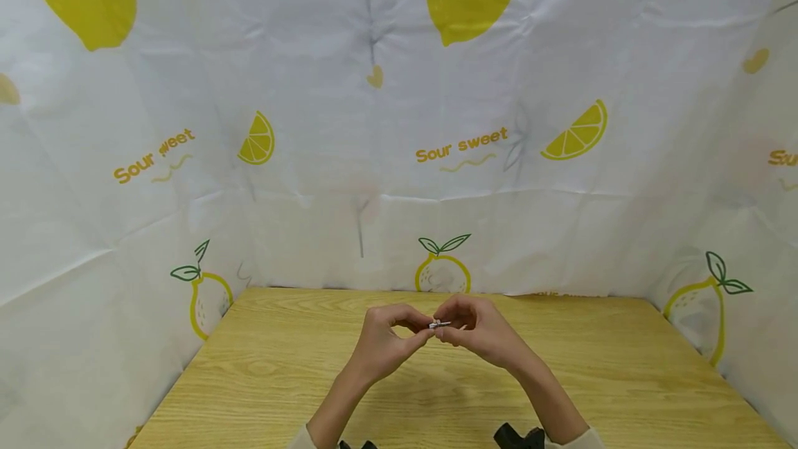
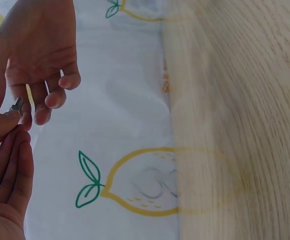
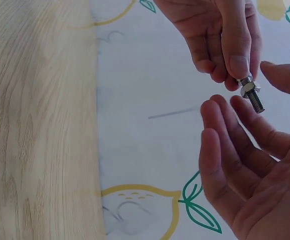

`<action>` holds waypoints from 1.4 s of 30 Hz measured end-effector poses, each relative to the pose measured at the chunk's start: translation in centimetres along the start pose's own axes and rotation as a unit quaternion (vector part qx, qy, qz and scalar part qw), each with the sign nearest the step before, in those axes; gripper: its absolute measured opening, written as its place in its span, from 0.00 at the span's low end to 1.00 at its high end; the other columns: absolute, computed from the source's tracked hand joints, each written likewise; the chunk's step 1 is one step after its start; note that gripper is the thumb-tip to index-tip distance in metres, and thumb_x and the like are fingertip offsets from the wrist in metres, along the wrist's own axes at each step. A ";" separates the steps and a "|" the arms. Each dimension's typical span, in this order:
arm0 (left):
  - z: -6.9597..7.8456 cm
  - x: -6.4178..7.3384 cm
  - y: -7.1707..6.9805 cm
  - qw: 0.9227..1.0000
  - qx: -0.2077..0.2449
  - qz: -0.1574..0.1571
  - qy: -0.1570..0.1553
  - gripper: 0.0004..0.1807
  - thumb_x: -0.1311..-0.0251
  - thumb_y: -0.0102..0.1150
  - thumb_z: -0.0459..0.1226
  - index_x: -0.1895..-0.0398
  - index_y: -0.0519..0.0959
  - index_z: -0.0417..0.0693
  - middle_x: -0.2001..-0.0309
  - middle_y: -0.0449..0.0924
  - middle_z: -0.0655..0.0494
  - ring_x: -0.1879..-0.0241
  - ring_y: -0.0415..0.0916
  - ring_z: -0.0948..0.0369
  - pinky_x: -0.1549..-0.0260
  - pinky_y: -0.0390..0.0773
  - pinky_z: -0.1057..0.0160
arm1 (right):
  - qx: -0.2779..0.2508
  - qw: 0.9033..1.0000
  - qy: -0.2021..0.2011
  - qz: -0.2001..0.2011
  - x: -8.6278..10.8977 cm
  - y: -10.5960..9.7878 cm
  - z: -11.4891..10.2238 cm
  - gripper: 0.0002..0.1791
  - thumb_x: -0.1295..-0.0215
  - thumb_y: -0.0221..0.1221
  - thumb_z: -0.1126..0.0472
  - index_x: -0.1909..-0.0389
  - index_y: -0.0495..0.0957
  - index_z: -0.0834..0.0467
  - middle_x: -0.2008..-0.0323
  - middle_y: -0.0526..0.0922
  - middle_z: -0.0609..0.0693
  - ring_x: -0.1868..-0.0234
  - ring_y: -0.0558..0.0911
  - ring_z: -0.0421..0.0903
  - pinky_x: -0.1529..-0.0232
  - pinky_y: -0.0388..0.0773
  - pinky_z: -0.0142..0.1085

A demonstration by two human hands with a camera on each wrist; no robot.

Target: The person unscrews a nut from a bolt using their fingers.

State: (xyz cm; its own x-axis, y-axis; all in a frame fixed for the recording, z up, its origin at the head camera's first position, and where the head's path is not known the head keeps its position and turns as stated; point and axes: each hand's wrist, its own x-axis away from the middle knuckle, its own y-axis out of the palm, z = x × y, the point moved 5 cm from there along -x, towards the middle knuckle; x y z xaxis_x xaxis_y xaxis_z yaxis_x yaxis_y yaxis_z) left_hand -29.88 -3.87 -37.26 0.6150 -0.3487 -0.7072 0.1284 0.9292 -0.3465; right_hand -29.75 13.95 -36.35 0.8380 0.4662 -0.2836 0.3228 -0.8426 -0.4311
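Observation:
A small silvery threaded bolt (image 3: 256, 101) with a hex nut (image 3: 250, 89) round it sits between the two hands above the table. Thumb and fingertips of the left hand (image 1: 388, 345) pinch the bolt at one end, and its threaded end points toward the right hand (image 1: 489, 335). In the right wrist view, the right thumb (image 3: 285, 78) and fingers stand apart on either side of the threaded end, loosely bent. The left wrist view shows only a bit of the metal at the left thumb tip; the rest is hidden by the fingers.
A wood-grain table (image 1: 280, 380) lies under both hands. White cloth (image 1: 324, 123) printed with lemons hangs behind it and along both sides. Dark wrist camera mounts (image 1: 520, 436) show at the bottom edge by the sleeves.

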 end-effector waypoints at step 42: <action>0.1 0.0 0.2 1.000 -0.003 -0.002 -0.001 0.04 0.38 0.72 0.32 0.62 0.90 0.48 0.64 0.92 0.53 0.67 0.89 0.62 0.63 0.89 0.64 | 0.020 0.999 0.040 -0.026 0.0 -0.1 0.3 0.19 0.21 0.55 0.54 0.58 0.84 0.66 0.63 0.87 0.62 0.66 0.87 0.46 0.64 0.88 0.42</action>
State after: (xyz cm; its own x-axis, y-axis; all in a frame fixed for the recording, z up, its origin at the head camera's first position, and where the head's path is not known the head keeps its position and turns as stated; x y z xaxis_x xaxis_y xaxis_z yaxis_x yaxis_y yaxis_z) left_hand -29.82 -3.69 -37.29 0.6154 -0.3523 -0.7051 0.1256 0.9270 -0.3535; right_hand -29.92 14.07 -36.55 0.8534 0.4847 -0.1918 0.3506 -0.8059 -0.4770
